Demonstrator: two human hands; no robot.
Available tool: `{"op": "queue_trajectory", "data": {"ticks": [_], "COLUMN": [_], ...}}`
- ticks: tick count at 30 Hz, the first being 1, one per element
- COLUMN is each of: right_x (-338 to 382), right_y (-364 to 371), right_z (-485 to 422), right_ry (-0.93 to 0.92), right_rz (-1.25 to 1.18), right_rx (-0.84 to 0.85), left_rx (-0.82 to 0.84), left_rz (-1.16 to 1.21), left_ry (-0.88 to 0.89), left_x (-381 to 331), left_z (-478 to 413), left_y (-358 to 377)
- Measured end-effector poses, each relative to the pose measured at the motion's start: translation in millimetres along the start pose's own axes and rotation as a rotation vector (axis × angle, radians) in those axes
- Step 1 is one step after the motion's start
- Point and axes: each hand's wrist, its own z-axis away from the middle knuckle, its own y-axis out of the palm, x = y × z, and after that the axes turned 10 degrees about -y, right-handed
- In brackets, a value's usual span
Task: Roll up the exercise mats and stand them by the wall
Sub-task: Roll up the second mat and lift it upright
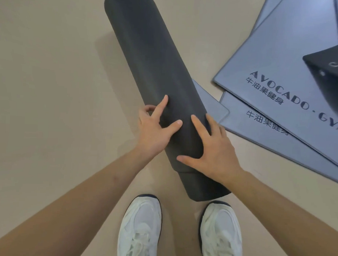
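Down on the floor [51, 85] ahead of your shoes [139, 228], the rolled mat [157, 56] lies slantwise, its inner layers poking out at the near end. Your left hand [154, 129] and right hand [215, 148] press on it with fingers spread, probably to keep the roll from loosening. Flat mats [272, 55] lie just beside it.

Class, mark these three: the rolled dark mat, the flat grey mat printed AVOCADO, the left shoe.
rolled dark mat [147, 56], head view, middle of its side
printed grey mat [281, 57], head view, bare surface above the lettering
left shoe [139, 228], head view, its laces
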Motion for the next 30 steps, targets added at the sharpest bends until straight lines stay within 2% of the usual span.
{"op": "queue_trajectory", "data": {"ticks": [3, 5, 7, 11, 14, 18, 21, 25, 27, 30], "right_x": [-28.6, -48.8, -64.6, -87.4, -104.9, -127.0, -131.9, -122.9, -124.0, -121.9], "right_y": [-7.8, -14.5, -17.6, -16.4, -19.5, -28.1, -28.6, -18.5, -22.2, -33.7], "right_z": [1.0, 0.6, 0.9, 5.5, 8.4, 12.6, 20.2, 33.1, 31.7, 30.2], "right_ry": [0.069, 0.098, 0.121, 0.202, 0.3, 0.384, 0.349, 0.174, 0.179, 0.237], "right_rz": [-0.261, -0.424, -0.569, -0.78, -0.848, -0.792, -0.706, -0.747, -0.811, -1.043], "right_rx": [0.011, 0.024, 0.016, -0.038, -0.084, -0.182, -0.298, -0.119, -0.09, -0.131], "left_rx": [0.107, 0.051, 0.018, 0.272, 0.409, 0.432, 0.452, 0.458, 0.421, 0.344], "left_rz": [0.099, 0.12, 0.166, 0.28, 0.31, 0.408, 0.464, 0.563, 0.556, 0.526], "left_ry": [0.008, -0.005, -0.126, -0.413, -0.465, -0.492, -0.521, -0.545, -0.53, -0.442], "left_x": [-4.6, 4.4, 18.2, 29.8, 23.1, 11.1, -0.4, -16.4, -24.6, -30.7], "left_z": [-0.1, 5.6, 13.4, 29.2, 29.9, 24.6, 21.7, 20.8, 23.8, 29.7], "left_y": [-7.1, -7.8, -1.6, 23.9, 44.9, 69.8, 82.0, 95.3, 98.9, 96.5]}}
